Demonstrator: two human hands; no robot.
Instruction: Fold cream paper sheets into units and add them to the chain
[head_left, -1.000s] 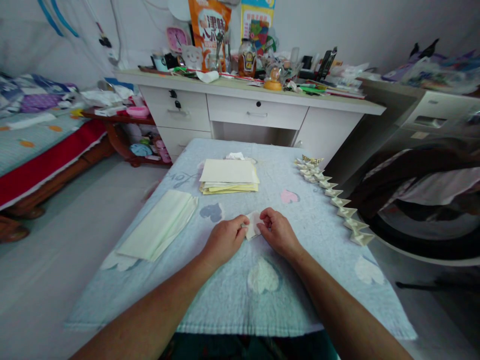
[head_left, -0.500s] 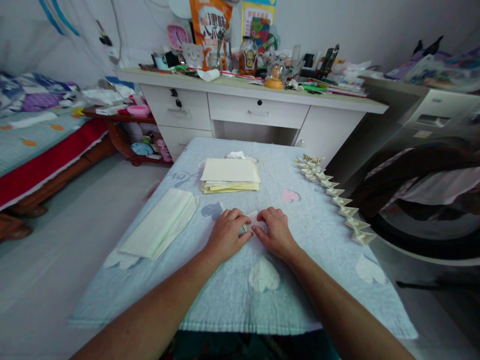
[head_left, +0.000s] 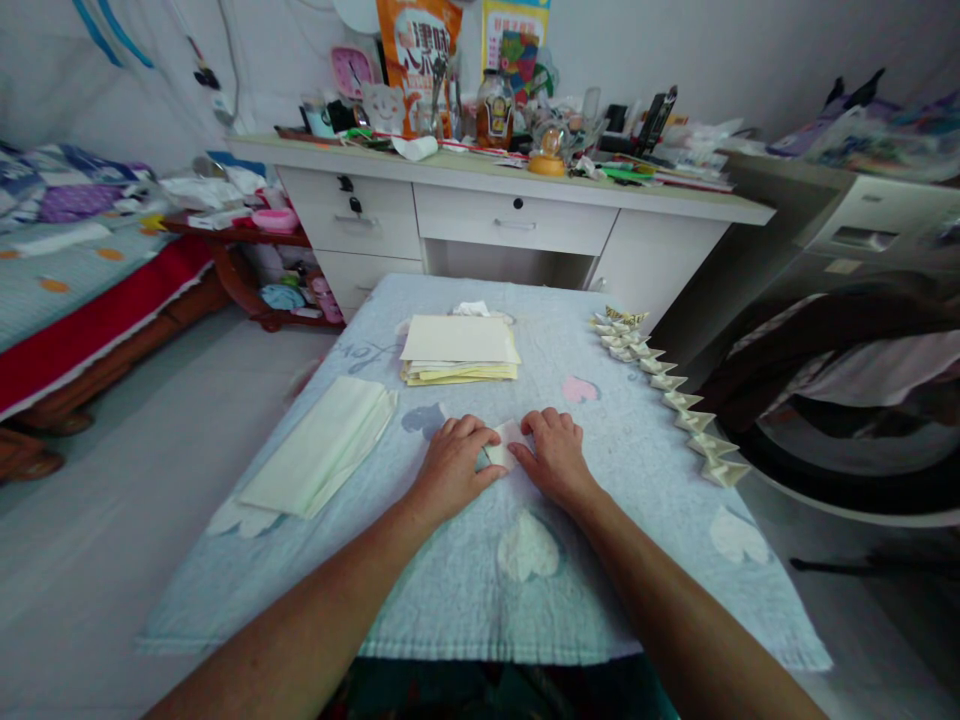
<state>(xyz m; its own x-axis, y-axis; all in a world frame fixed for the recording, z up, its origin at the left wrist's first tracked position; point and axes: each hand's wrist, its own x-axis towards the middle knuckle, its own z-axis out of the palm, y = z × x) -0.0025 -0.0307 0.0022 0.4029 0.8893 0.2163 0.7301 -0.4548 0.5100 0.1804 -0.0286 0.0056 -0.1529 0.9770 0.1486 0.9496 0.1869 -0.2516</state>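
A small pale piece of folded paper [head_left: 501, 452] lies on the cloth-covered table between my two hands. My left hand [head_left: 459, 462] pins its left side, thumb below and fingers above, closed on it. At its right end my right hand [head_left: 556, 455] grips the paper between thumb and fingertips. My fingers cover part of the paper, so its exact fold is hidden. Beyond my hands sits a stack of cream and yellow paper sheets [head_left: 461, 340]. Left of my left hand lies a pile of long pale paper sheets [head_left: 319, 445].
A row of folded paper pieces with pointed ends [head_left: 681, 402] runs along the table's right side. The table wears a light blue cloth [head_left: 435, 600] with heart patterns. Behind stands a white desk [head_left: 517, 210] crowded with items; a washing machine [head_left: 862, 230] is at right, a bed [head_left: 97, 290] at left.
My right hand has shifted slightly right, its thumb sliding along the paper and uncovering more of it. My left hand stays nearly still on the paper's left side.
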